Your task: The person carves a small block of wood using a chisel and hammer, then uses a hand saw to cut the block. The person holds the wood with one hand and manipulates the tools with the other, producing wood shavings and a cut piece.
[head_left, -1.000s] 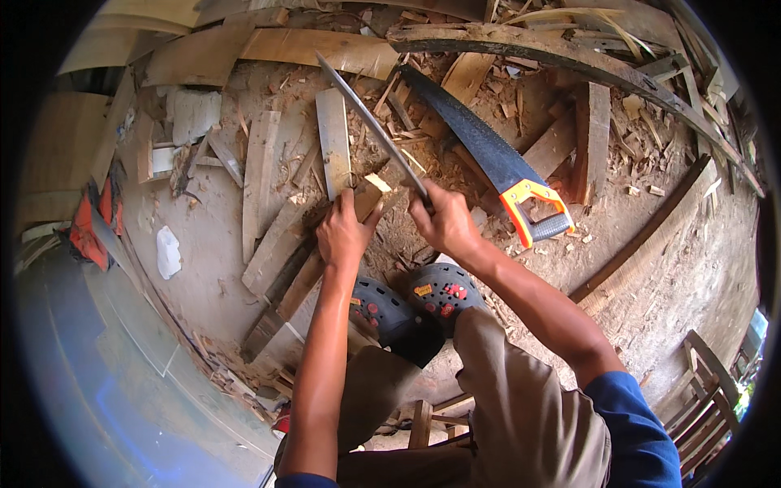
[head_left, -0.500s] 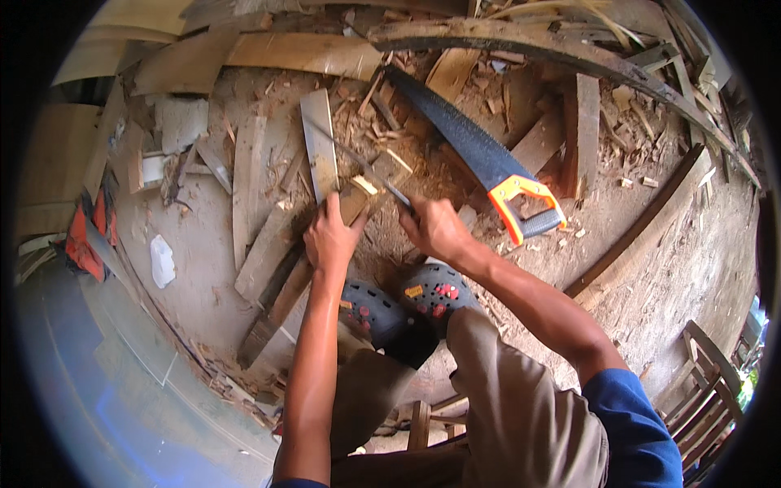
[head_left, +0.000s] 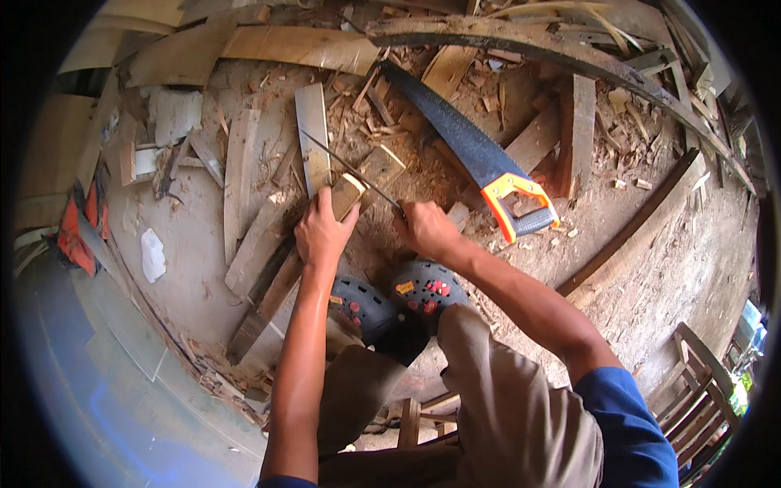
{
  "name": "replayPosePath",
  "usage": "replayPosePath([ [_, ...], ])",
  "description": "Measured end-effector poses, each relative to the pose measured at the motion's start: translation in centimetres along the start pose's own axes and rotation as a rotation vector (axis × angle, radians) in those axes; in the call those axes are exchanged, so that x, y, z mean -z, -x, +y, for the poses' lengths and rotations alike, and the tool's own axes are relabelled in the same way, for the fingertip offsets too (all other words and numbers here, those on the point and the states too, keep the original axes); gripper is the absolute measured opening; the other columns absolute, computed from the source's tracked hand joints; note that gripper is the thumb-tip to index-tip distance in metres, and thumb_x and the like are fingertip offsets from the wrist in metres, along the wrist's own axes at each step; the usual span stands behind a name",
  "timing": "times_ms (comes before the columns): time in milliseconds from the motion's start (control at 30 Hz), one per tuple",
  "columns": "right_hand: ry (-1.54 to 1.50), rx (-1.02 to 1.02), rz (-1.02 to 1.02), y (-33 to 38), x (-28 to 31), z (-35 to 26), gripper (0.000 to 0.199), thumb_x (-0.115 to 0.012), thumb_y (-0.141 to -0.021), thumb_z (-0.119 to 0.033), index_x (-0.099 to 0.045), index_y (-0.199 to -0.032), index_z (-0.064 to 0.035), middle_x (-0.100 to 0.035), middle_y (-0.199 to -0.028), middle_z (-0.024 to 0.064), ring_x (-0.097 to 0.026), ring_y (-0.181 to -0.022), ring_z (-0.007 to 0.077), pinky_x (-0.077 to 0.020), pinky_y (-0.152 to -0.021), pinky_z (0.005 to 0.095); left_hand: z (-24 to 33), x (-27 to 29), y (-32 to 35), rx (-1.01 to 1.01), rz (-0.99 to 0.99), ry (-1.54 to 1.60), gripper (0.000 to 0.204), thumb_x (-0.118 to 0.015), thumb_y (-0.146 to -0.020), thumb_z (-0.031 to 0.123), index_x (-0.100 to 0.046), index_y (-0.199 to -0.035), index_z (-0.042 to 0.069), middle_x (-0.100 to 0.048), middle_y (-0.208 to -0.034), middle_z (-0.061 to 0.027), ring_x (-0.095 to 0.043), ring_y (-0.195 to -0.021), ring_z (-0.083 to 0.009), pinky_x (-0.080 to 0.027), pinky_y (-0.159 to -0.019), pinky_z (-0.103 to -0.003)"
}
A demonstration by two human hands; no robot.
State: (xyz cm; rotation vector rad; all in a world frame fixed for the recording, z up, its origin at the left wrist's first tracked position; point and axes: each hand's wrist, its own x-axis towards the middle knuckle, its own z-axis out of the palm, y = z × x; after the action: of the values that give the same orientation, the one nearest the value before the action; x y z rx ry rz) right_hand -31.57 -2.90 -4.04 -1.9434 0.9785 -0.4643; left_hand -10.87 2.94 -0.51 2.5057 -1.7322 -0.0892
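A narrow piece of wood (head_left: 346, 195) with a pale cut end lies slanting across other timber on the ground. My left hand (head_left: 320, 232) is closed around its upper part, thumb on the right side. In my right hand (head_left: 429, 232) is a long thin dark blade (head_left: 346, 163), seen almost edge-on. It crosses just beyond the cut end, its tip pointing to the upper left; my fist hides the handle. A flat pale board (head_left: 313, 134) extends beyond my left fingertips. To the right lies a handsaw (head_left: 460, 130) with an orange and black handle.
Loose planks (head_left: 241, 175), offcuts and wood chips cover the ground around. A long curved beam (head_left: 521, 39) spans the far side. My clogs (head_left: 427, 286) are close below the blade. Another plank (head_left: 643, 232) lies at right, with a wooden chair (head_left: 708, 378) nearer.
The blade has turned slightly and shifted down against the wood's end. My right hand has moved a little left. The whole view has shifted slightly.
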Motion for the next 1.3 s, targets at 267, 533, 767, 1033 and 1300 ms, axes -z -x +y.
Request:
replayPosePath([
  [267, -0.308, -0.077, 0.057, -1.1, 1.3, -3.3, 0.023, -0.064, -0.097, -0.022, -0.067, -0.093, 0.0006, -0.065, -0.071, 0.0273, -0.067, -0.068, 0.0461, -0.0538, -0.060, 0.0521, -1.0, -0.1, 0.9, 0.000, 0.000, -0.005, 0.056, -0.078, -0.083, 0.048, -0.056, -0.116, 0.009, -0.071, -0.095, -0.0180, -0.070, -0.078, -0.0415, -0.057, -0.064, -0.052],
  [533, -0.347, -0.128, 0.105, -1.7, 2.8, -5.4, 0.020, -0.062, -0.098, -0.018, -0.065, -0.095, 0.0020, -0.066, -0.076, 0.0310, -0.067, -0.076, 0.0495, -0.0565, -0.068, 0.0537, -1.6, -0.2, 1.4, -0.005, 0.034, -0.004, 0.056, -0.081, -0.080, 0.046, -0.057, -0.114, 0.009, -0.072, -0.093, -0.0180, -0.071, -0.079, -0.0406, -0.058, -0.066, -0.049],
  [767, -0.148, -0.204, -0.051, -2.1, 3.1, -4.5, 0.025, -0.068, -0.096, -0.019, -0.063, -0.086, 0.0038, -0.065, -0.073, 0.0291, -0.065, -0.063, 0.0464, -0.0514, -0.057, 0.0508, -1.4, -0.1, 1.0, 0.031, -0.001, -0.033, 0.057, -0.080, -0.081, 0.048, -0.057, -0.116, 0.009, -0.072, -0.094, -0.0186, -0.071, -0.080, -0.0407, -0.058, -0.065, -0.051],
  [1033, -0.042, -0.200, -0.164, -0.1, 0.7, -0.8, 0.037, -0.064, -0.100, -0.031, -0.059, -0.115, 0.0022, -0.067, -0.074, 0.0278, -0.067, -0.071, 0.0476, -0.0527, -0.067, 0.0545, -0.7, 0.2, 0.1, 0.032, -0.012, 0.014, 0.060, -0.079, -0.081, 0.053, -0.058, -0.115, 0.009, -0.072, -0.095, -0.0204, -0.070, -0.083, -0.0435, -0.057, -0.069, -0.053],
  [1300, -0.280, -0.434, -0.161, 0.8, 6.6, -4.8, 0.055, -0.070, -0.097, -0.033, -0.052, -0.131, 0.0065, -0.059, -0.060, 0.0155, -0.055, -0.054, 0.0223, -0.0423, -0.055, 0.0428, -5.9, 2.4, -3.5, 0.009, -0.448, 0.633, 0.062, -0.092, -0.073, 0.043, -0.071, -0.114, 0.002, -0.076, -0.100, -0.0147, -0.072, -0.092, -0.0253, -0.055, -0.086, -0.038],
])
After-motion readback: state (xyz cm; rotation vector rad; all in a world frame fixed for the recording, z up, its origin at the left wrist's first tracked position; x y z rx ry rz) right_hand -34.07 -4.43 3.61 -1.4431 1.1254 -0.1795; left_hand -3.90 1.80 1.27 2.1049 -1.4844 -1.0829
